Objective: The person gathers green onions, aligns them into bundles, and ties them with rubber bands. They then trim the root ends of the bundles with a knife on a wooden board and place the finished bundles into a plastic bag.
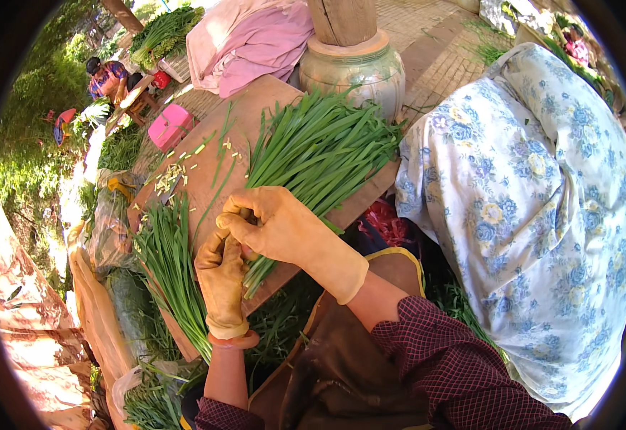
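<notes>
Both my hands wear yellow rubber gloves and meet over a brown wooden board (263, 93). My left hand (223, 283) has its fingers curled and its glove cuff rolled at the wrist. My right hand (273, 222) bends over it, thumb and fingertips pinched together close to the left fingers. What they hold, if anything, is hidden between the fingers. Just beyond my right hand lies a large heap of garlic chives (320, 150), some leaves showing below that hand. To the left of my left hand lies another bunch of garlic chives (170, 258).
Pale cut stem ends (173, 177) are scattered on the board. Behind it stand a pink container (171, 127), a pink cloth (252, 39) and a stone post base (352, 72). A flowered cloth (513, 186) covers a bulky heap at right. Another person (109, 79) sits far left.
</notes>
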Demonstrator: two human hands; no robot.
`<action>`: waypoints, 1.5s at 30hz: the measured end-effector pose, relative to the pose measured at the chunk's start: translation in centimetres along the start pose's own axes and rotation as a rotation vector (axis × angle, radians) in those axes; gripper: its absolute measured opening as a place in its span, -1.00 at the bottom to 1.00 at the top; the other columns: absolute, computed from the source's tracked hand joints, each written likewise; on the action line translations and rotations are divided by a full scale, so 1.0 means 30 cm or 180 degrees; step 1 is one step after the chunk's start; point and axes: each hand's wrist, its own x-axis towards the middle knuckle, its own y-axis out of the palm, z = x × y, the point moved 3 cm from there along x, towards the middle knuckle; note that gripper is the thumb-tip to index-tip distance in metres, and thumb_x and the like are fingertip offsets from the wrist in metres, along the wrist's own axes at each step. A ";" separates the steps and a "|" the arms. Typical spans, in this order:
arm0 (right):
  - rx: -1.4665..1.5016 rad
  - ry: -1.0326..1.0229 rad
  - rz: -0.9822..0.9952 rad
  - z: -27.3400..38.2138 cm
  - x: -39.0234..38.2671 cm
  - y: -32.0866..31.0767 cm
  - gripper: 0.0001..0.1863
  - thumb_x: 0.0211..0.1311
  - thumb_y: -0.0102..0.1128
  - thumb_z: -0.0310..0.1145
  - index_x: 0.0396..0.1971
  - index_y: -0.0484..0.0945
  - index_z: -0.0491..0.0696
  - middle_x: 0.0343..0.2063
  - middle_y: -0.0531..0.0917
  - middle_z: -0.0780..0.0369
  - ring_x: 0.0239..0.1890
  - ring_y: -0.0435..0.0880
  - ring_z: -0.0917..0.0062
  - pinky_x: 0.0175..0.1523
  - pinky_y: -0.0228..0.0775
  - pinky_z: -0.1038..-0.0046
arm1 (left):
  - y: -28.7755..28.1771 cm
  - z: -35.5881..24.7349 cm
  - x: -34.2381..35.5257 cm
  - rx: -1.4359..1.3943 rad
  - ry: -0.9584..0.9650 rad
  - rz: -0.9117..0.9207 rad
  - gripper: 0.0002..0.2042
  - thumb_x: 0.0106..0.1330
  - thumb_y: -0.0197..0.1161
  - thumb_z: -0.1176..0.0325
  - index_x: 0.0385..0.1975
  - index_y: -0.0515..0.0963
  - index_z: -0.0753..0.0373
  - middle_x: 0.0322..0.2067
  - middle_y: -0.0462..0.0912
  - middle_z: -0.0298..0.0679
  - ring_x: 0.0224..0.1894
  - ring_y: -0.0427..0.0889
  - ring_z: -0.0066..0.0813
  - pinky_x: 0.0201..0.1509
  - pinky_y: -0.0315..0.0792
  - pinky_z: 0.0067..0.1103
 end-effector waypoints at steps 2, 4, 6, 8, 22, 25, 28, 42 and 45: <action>0.0047 -0.0027 0.0027 0.002 0.002 -0.004 -0.80 0.28 0.28 -0.30 -0.37 0.63 -0.15 -0.54 0.66 0.13 -0.49 0.64 0.36 -0.33 0.48 0.34 | -0.008 -0.021 0.010 0.0601 0.0281 0.0010 -0.84 0.47 0.20 0.42 -0.12 0.66 0.31 -0.48 0.56 -0.47 -0.50 0.37 -0.77 -0.43 0.28 -0.69; 0.0117 -0.0188 0.0035 -0.011 0.013 0.003 -0.77 0.28 0.28 -0.23 -0.34 0.63 -0.11 -0.49 0.66 0.07 -0.39 0.66 0.11 -0.25 0.49 0.19 | -0.012 -0.044 0.023 0.1190 0.0610 0.0013 -0.81 0.50 0.20 0.32 -0.10 0.64 0.30 -0.42 0.60 -0.48 -0.48 0.37 -0.78 -0.38 0.29 -0.74; 0.0321 -0.0807 -0.0647 -0.034 0.053 0.003 -0.75 0.33 0.23 -0.22 -0.30 0.64 -0.13 -0.48 0.67 0.06 -0.37 0.67 0.09 -0.20 0.49 0.19 | -0.005 -0.044 0.028 0.0463 0.0529 0.0056 -0.82 0.52 0.18 0.31 -0.16 0.64 0.29 -0.45 0.57 -0.47 -0.50 0.32 -0.77 -0.39 0.28 -0.72; 0.0183 -0.1121 -0.0864 -0.079 0.085 0.034 -0.71 0.38 0.16 -0.19 -0.26 0.65 -0.14 -0.47 0.68 0.04 -0.35 0.67 0.08 -0.16 0.50 0.18 | 0.002 -0.038 0.018 0.0554 0.0420 -0.0067 -0.82 0.53 0.16 0.31 -0.19 0.63 0.28 -0.47 0.56 -0.46 -0.51 0.31 -0.78 -0.39 0.28 -0.71; -0.1703 -0.0776 0.0928 -0.236 0.015 0.084 -0.62 0.45 0.02 -0.06 -0.23 0.68 -0.05 -0.26 0.74 0.16 -0.04 0.67 0.23 0.41 0.21 0.06 | -0.256 0.078 0.326 -0.0368 -0.0812 -0.1019 -0.83 0.52 0.07 0.39 -0.20 0.61 0.28 -0.30 0.73 -0.20 -0.44 0.64 -0.48 -0.35 0.55 -0.58; -0.1487 -0.0707 0.0694 -0.185 0.019 0.051 -0.57 0.32 0.21 -0.04 -0.01 0.62 -0.06 -0.10 0.73 0.12 0.03 0.66 0.22 0.42 0.23 0.10 | -0.197 0.055 0.315 -0.1020 -0.0151 -0.0531 -0.82 0.51 0.07 0.37 -0.13 0.59 0.29 -0.22 0.71 -0.11 -0.39 0.70 -0.37 -0.22 0.66 -0.40; -0.1345 -0.0942 0.0036 -0.126 0.022 -0.022 -0.38 0.16 0.33 -0.03 0.14 0.53 -0.11 -0.07 0.69 0.00 0.07 0.62 0.15 0.35 0.32 0.18 | -0.125 -0.010 0.256 -0.1214 0.0031 -0.0007 -0.83 0.51 0.09 0.36 -0.10 0.57 0.29 -0.22 0.71 -0.10 -0.39 0.70 -0.45 -0.25 0.68 -0.40; -0.2254 -0.0822 0.1697 -0.168 -0.040 0.090 -0.22 0.23 0.05 0.41 -0.09 0.70 -0.08 -0.26 0.73 0.01 -0.03 0.68 0.18 0.45 0.16 0.07 | -0.122 -0.013 0.270 -0.0114 -0.0223 -0.0218 -0.83 0.50 0.16 0.37 -0.34 0.60 0.25 -0.52 0.61 -0.38 -0.62 0.25 -0.79 -0.56 0.12 -0.73; -0.1857 -0.0952 0.1341 -0.106 -0.035 0.034 -0.33 0.23 0.22 0.22 0.03 0.64 -0.10 -0.10 0.71 -0.01 0.03 0.66 0.14 0.34 0.31 0.14 | -0.134 0.143 0.283 0.0505 -0.0649 -0.0009 -0.81 0.47 0.25 0.29 -0.31 0.62 0.29 -0.47 0.65 -0.30 -0.59 0.31 -0.72 -0.52 0.23 -0.66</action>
